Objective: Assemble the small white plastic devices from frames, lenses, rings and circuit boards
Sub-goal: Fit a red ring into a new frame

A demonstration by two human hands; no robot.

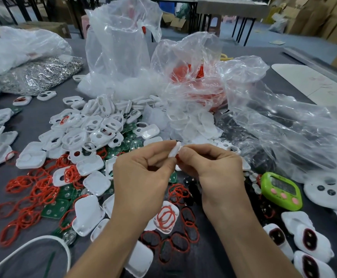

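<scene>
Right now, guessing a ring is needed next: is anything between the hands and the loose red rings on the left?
Nothing visible. The red rings lie uncovered, left of the left hand. But it and the right hand both pinch a white part, so one would likely have to let go first.

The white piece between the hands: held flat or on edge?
On edge: the left hand and right hand pinch the white piece, showing only its thin side.

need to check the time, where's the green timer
In the head view, the green timer lies on the table at the right, just right of the right hand, in front of the clear bag.
</scene>
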